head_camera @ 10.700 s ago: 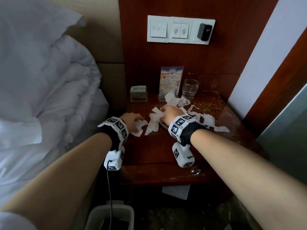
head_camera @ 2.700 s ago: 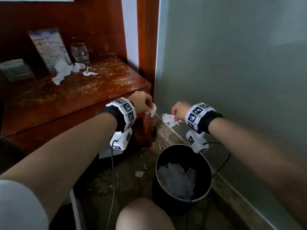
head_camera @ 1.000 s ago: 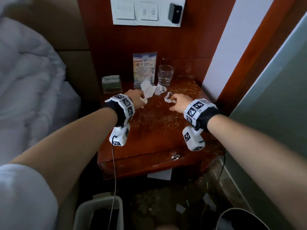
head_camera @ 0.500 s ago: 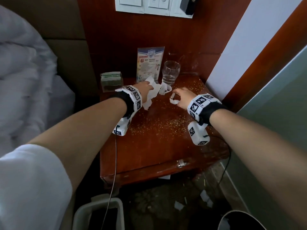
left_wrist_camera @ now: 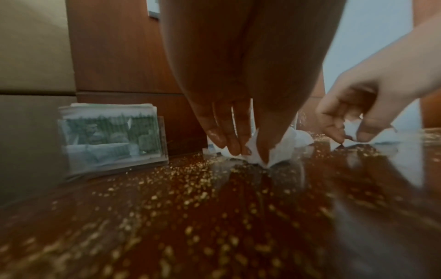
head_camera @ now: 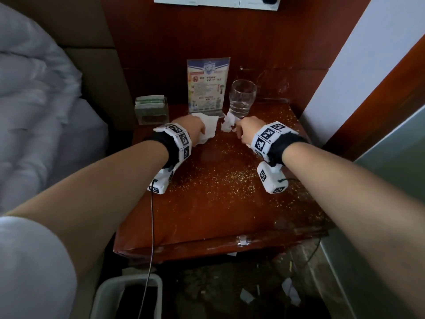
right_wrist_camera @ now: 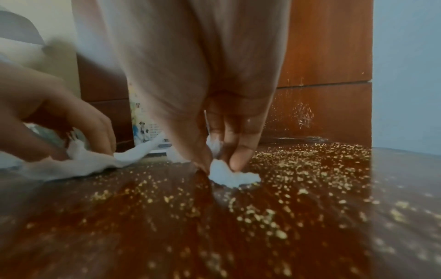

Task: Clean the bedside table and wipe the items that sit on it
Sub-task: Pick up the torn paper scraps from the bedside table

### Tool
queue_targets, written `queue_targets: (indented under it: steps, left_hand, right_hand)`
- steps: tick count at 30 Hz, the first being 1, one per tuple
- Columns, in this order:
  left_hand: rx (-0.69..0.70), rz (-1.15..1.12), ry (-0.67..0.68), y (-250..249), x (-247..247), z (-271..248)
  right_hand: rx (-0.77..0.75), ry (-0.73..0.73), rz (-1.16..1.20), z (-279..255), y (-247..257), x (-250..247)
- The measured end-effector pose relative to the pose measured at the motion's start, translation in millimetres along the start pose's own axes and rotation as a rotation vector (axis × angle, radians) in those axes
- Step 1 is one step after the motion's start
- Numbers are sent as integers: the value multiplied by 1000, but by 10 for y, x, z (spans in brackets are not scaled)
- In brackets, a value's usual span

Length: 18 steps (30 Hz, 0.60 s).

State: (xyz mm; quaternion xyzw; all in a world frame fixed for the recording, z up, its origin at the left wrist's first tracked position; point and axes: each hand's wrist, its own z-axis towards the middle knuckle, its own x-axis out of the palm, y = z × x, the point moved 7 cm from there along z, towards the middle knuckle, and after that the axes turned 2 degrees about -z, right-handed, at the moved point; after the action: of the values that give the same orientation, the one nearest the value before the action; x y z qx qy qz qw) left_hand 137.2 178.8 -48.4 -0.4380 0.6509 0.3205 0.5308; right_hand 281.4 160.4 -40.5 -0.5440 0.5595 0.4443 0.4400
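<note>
The red-brown bedside table (head_camera: 213, 215) is strewn with yellow crumbs (head_camera: 230, 180). At its back stand a printed sign card (head_camera: 208, 85), a drinking glass (head_camera: 242, 97) and a clear holder of green packets (head_camera: 151, 109). My left hand (head_camera: 202, 132) pinches a white tissue piece (head_camera: 208, 128) against the tabletop; the left wrist view shows its fingertips (left_wrist_camera: 236, 149) on that tissue (left_wrist_camera: 276, 151). My right hand (head_camera: 238, 132) pinches a small tissue scrap (right_wrist_camera: 229, 176) between thumb and fingers. Another crumpled scrap (head_camera: 227, 124) lies between the hands, in front of the glass.
A white duvet (head_camera: 34, 100) fills the left side. Below the table's front edge stands a white bin (head_camera: 128, 293), and paper scraps (head_camera: 246, 297) lie on the dark floor. A pale wall (head_camera: 356, 65) and a grey panel (head_camera: 391, 157) close off the right.
After holding scraps over a black bin, both hands came back to the table. In the last second they moved toward its back and closed on the tissue pieces near the glass.
</note>
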Motion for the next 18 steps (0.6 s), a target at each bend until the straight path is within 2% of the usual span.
queue_targets:
  steps: [4, 7, 10, 12, 18]
  left_hand:
    - [-62, -30, -28, 19, -13, -23]
    - [-73, -14, -38, 4, -22, -20]
    - [-101, -8, -29, 2, -32, -11]
    - [-108, -9, -28, -4, -27, -12]
    - [-134, -44, -65, -40, -67, -46]
  right_hand:
    - [-34, -125, 190, 91, 18, -129]
    - [-107, -49, 162, 190, 136, -67]
    - [-81, 21, 139, 257, 201, -2]
    - [-42, 12, 164, 266, 198, -28]
    - [63, -199, 363, 94, -178, -352]
